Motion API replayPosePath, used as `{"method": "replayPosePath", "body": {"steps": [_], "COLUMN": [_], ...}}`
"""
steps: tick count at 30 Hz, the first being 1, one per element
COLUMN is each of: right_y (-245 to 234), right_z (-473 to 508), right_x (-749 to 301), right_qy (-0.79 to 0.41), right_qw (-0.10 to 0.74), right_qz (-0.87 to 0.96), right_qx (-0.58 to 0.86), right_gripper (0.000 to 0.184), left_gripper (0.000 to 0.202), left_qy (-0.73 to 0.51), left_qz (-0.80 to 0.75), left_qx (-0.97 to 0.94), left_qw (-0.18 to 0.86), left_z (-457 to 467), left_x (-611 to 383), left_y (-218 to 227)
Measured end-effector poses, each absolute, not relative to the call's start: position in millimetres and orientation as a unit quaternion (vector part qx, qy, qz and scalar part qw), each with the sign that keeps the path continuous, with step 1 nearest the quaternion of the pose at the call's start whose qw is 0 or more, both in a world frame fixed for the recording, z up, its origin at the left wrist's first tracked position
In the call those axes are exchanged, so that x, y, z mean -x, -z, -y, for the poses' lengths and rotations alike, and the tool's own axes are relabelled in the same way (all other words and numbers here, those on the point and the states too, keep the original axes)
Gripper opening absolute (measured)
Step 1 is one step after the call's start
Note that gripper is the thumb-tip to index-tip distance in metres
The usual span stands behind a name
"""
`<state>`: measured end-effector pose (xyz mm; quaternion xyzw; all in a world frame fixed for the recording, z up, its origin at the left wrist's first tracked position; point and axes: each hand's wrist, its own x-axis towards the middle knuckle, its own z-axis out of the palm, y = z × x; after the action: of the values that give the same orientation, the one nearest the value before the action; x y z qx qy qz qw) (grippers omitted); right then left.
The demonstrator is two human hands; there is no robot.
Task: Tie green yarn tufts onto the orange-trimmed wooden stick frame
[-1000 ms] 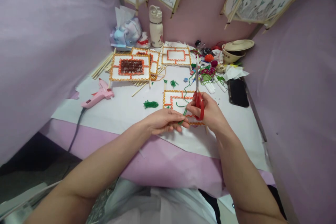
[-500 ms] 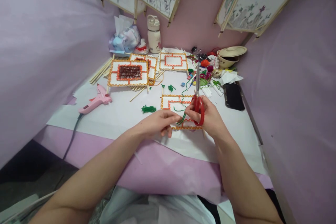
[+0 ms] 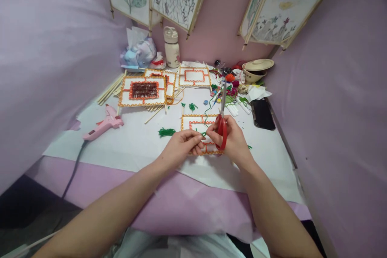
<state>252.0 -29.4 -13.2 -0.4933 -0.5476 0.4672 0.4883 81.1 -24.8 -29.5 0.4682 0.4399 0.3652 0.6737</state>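
While our right hand [image 3: 237, 142] hangs onto the red-handled scissors [image 3: 224, 130], blades aimed at the back edge of the desk [image 3: 145, 149], its fingertips and our left hand [image 3: 183, 145] pinch one bit of green yarn [image 3: 204, 133], just over the orange-trimmed panel [image 3: 193, 118] near the front edge. Half a second ago our left fingertips looked looser; now they've closed in. We also see a green scrap [image 3: 249, 147] toward the right edge. Bottle's [image 3: 172, 52] by the back edge, markings too small for us to read.
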Motion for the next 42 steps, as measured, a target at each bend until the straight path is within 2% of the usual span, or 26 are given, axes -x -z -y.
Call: {"method": "replayPosePath", "body": {"steps": [4,9,17,32,39,42], "right_y": [7.8,17.3,26.5,28.4,25.4,21.8], "right_z": [36.0,54.0,65.6,61.5,62.9,62.2], "right_x": [-252.4,-237.8,-210.8,-216.2,-213.4,-219.6], "right_qy": [-0.543,-0.719,-0.821,-0.854,-0.810,-0.747], "right_qw": [0.461,0.356,0.336,0.340,0.376,0.436], "right_qz": [0.528,0.540,0.418,0.351,0.394,0.433], "right_qx": [0.463,0.254,0.197,0.176,0.219,0.255], "right_gripper": [0.050,0.069,0.055,0.057,0.049,0.044], "left_gripper": [0.025,0.026,0.019,0.018,0.020,0.019], "left_qy": [-0.485,-0.564,-0.605,-0.609,-0.556,-0.556], "left_qz": [-0.464,-0.474,-0.497,-0.467,-0.481,-0.496], "left_qx": [-0.470,-0.464,-0.457,-0.495,-0.549,-0.539], "left_qw": [0.573,0.492,0.422,0.409,0.397,0.394], "left_z": [8.8,-7.0,-7.8,-7.2,-3.2,-4.0], "left_x": [-69.8,-55.2,-52.6,-55.2,-55.5,-54.5], "left_y": [31.5,34.8,30.6,38.6,44.9,46.6]}}
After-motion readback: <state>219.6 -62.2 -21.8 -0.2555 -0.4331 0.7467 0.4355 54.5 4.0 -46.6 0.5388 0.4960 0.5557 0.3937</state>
